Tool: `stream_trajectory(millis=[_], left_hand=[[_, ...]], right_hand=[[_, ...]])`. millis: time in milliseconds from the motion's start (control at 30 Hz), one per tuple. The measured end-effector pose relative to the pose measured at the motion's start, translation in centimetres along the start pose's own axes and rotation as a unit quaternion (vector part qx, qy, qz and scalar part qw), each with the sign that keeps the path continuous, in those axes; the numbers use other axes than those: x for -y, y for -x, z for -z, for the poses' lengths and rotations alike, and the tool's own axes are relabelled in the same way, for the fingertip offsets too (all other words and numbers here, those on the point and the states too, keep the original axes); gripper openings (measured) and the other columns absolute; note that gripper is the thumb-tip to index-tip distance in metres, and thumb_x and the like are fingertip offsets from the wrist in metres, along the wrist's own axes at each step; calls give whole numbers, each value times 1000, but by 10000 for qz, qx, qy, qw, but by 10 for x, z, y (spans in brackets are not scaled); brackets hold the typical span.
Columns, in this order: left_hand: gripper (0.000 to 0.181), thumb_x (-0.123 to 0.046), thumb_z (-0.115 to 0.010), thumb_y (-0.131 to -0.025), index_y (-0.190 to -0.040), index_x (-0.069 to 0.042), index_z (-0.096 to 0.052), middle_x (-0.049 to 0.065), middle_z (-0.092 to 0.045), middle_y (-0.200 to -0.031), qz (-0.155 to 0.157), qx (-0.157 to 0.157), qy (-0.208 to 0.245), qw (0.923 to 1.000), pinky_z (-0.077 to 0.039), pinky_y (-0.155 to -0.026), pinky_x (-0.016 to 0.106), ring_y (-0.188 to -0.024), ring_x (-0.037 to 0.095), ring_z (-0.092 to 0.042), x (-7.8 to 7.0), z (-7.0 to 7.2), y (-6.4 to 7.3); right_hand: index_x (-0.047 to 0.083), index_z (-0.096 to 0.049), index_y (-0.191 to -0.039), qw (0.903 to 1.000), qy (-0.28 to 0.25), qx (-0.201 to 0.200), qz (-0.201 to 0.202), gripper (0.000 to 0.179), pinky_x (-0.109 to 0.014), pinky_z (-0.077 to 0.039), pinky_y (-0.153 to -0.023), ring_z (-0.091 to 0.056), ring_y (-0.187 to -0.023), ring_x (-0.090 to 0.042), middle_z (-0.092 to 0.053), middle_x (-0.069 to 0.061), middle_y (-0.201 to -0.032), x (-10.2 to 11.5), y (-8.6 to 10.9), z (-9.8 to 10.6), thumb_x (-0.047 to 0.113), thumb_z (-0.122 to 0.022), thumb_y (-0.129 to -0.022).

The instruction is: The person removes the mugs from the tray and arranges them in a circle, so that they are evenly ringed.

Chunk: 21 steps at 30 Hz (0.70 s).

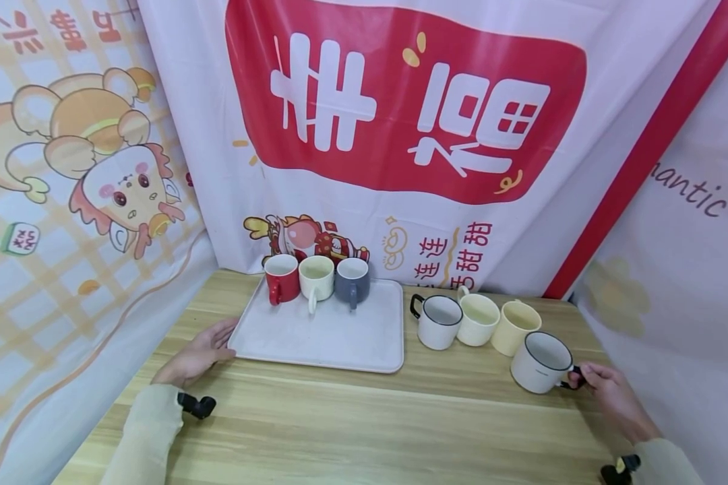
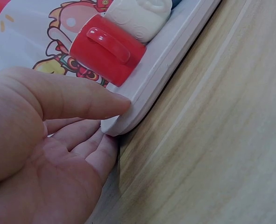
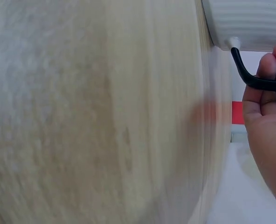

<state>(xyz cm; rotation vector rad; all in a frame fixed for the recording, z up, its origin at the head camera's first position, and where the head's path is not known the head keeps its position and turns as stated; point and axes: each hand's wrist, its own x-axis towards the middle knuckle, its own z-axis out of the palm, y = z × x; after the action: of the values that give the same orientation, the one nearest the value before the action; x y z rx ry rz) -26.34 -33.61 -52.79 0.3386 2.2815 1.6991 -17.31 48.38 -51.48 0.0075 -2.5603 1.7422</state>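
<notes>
Head view. Big mug point(image 1: 536, 370) gripped at its black handle point(image 1: 573, 378) by the right hand point(image 1: 609, 396), the fingers closed on it. The mug is held roughly upright, at the right end of a row on the table point(image 1: 370, 434). Key relation: the tray point(image 1: 315, 340) lies well to the left of the grip, and the row stands between, made up of yellow mug point(image 1: 511, 338), cream mug point(image 1: 476, 325) and small mug point(image 1: 438, 329). The handle is pointed right, away from the tray; the tray's long axis is laid left to right. The mug is reached by the right hand alone; the tray is touched by the left hand point(image 1: 199, 351), at its near left corner. Along the tray's far edge red mug point(image 1: 286, 285), green mug point(image 1: 324, 288) and grey mug point(image 1: 342, 291) are lined up, handles turned toward the person. Both forearms are angled in from the lower corners, set wide apart.

Left wrist view. The tray's corner is held lightly between thumb, laid at the rim, and fingers at the side below.

Right wrist view. The handle is hooked by bent fingers, palm partly seen. Whether the mug's base is touching the table cannot be told.
</notes>
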Motion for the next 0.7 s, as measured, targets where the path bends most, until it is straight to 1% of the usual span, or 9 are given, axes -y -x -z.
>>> stream_trajectory(millis=[100, 167, 233, 267, 400, 467, 567, 633, 700], left_hand=[[84, 6, -61, -98, -164, 12, -9, 35, -4, -173, -14, 6, -2, 10000, -7, -130, 67, -160, 56, -3, 0, 0, 0], [84, 6, -61, -98, -164, 12, -9, 35, -4, -173, -13, 2, -1, 10000, -7, -130, 67, -160, 56, -3, 0, 0, 0], [84, 6, -61, -98, -164, 12, -9, 35, -4, -173, -4, -2, 2, 10000, -7, -130, 67, -160, 56, -3, 0, 0, 0], [84, 6, -61, -98, -164, 12, -8, 35, -4, -173, -3, -1, 9, 10000, -7, -131, 67, -160, 56, -3, 0, 0, 0], [85, 7, -61, -98, -164, 12, -8, 35, -3, -173, 25, 3, 27, 10000, -6, -131, 68, -160, 56, -2, 0, -1, -1], [85, 7, -61, -97, -164, 12, -8, 35, -3, -173, 48, -1, 38, 10000, -6, -131, 67, -160, 56, -2, -1, -1, -1], [85, 7, -60, -97, -164, 12, -8, 35, -3, -173, 51, -7, 11, 10000, -6, -131, 68, -160, 56, -2, -1, -1, -1], [84, 7, -60, -98, -164, 12, -8, 35, -3, -173, 42, 3, -15, 10000, -6, -131, 67, -160, 56, -2, -1, -1, -2], [84, 6, -60, -98, -164, 12, -9, 34, -3, -174, 80, -17, -48, 10000, -6, -131, 67, -161, 55, -2, -1, -2, -2]], right_hand=[[-17, -67, -103, 9998, -133, 91, 81, 40, -10, -51, -79, -65, -87, 0, -72, 11, -88, 0, 1, 1, 13, -43, -114], [-16, -68, -106, 9998, -16, 100, 182, 37, -8, -53, -80, -67, -89, 3, -76, 12, -91, 2, 2, 3, 11, -44, -113], [-16, -68, -112, 9987, 402, 16, 328, 37, -4, -52, -80, -66, -92, 10, -76, 19, -94, 6, 3, 5, 11, -44, -113], [-16, -68, -115, 9966, 720, -64, 390, 37, -3, -50, -80, -63, -94, 14, -74, 24, -97, 8, 3, 7, 12, -44, -113], [-15, -67, -123, 9818, 1744, -388, 648, 42, 0, -47, -79, -59, -96, 21, -70, 32, -101, 24, 1, 12, 18, -45, -114], [-12, -68, -126, 9760, 2045, -431, 619, 44, -1, -46, -78, -59, -96, 20, -73, 27, -104, 37, -3, 14, 25, -48, -113], [-3, -70, -129, 9685, 2387, -397, 593, 44, -2, -46, -77, -58, -95, 21, -79, 11, -109, 62, -9, 12, 34, -53, -111], [2, -71, -131, 9648, 2527, -316, 659, 42, -2, -45, -78, -55, -98, 24, -79, 1, -117, 80, -14, 7, 35, -57, -109], [5, -71, -132, 9640, 2524, -227, 808, 39, -1, -46, -79, -53, -100, 26, -77, -8, -123, 97, -18, -1, 33, -61, -108]])
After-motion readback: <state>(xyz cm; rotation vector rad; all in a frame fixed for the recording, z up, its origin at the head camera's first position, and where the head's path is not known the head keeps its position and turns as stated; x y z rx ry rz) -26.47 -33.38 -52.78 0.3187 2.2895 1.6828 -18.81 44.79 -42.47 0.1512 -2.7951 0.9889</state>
